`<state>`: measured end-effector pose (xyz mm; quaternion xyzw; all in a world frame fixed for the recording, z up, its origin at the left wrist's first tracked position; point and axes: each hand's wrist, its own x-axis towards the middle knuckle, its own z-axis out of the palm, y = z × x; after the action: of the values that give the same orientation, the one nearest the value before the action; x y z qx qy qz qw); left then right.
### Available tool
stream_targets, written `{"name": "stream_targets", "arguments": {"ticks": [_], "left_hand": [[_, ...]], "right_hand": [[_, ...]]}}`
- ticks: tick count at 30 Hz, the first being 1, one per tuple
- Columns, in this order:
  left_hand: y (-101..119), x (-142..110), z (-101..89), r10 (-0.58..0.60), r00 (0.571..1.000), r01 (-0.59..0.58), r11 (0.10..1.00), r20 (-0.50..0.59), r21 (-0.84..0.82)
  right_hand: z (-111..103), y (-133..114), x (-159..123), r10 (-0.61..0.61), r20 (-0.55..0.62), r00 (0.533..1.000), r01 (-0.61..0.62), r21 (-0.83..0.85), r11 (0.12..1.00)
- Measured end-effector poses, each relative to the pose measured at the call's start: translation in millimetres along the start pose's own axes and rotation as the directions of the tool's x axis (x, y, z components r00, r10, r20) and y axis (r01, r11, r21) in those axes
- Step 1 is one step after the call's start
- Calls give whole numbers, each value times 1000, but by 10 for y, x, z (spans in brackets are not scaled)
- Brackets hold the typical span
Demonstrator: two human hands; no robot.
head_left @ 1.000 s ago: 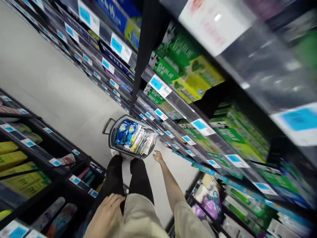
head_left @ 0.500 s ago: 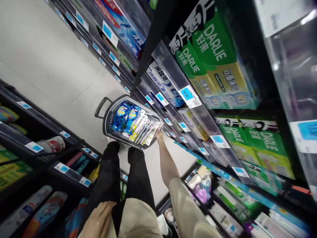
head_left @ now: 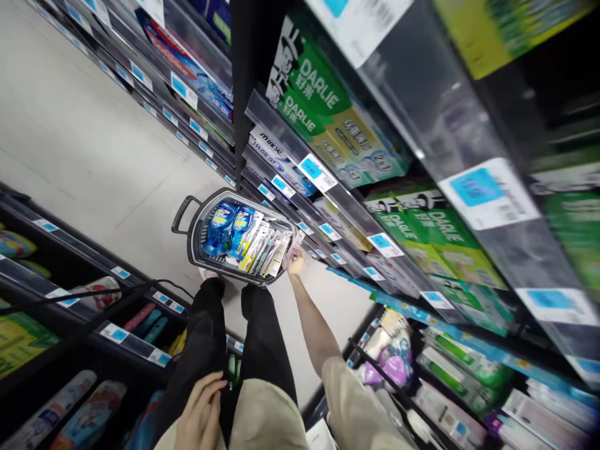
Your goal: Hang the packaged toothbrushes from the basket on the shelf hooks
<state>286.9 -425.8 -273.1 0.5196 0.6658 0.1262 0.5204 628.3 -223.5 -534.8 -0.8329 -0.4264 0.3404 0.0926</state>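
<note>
A dark grey shopping basket [head_left: 192, 240] stands on the floor by my feet, its handle out to the left. In it lie blue-wrapped packs [head_left: 229, 228] on the left and a row of several thin, upright flat packs [head_left: 267, 247] on the right. At the basket's right end my right hand [head_left: 295, 262] pinches a thin pinkish-white flat pack [head_left: 297, 240], held just outside the row by the rim. My left hand [head_left: 202, 409] hangs low in front of my thigh, fingers loosely bent and partly spread, with nothing visible in it.
Shelves of boxed toothpaste [head_left: 323, 106] with price tags rise close on the right. A lower shelf [head_left: 107, 337] with bottles and packs runs along the left. More packaged goods [head_left: 450, 369] fill the bottom right. Pale floor [head_left: 117, 150] lies between the shelves.
The view has shifted, so the right shelves sit further left and more of them shows. My right hand has moved slightly outward from the row of packs with the flat pack.
</note>
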Motion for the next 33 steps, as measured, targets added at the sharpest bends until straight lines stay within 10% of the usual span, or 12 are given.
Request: {"name": "stream_targets", "arguments": {"ticks": [7,15,20,24,29,33], "left_hand": [[564,231,35,-139,982,88,937,-127,-338],[1532,453,-113,105,987,-153,833,-120,-532],[1888,303,-276,164,984,-164,676,-70,-718],[1961,186,-462,181,984,-102,534,-4,-839],[1898,167,-782,140,990,-60,437,2,-898],[1899,188,-1050,135,991,-44,439,17,-897]], "right_hand": [[-632,-714,-1443,-47,-202,978,96,243,965],[-1601,-1887,-2982,-385,-189,903,421,571,705],[-2165,-2180,-3306,-565,-198,801,560,581,591],[-2350,-2108,-3327,-613,-120,781,589,468,659],[-2271,-1975,-3379,-670,293,682,472,523,709],[-1948,-2073,-3530,-622,325,712,326,631,704]]}}
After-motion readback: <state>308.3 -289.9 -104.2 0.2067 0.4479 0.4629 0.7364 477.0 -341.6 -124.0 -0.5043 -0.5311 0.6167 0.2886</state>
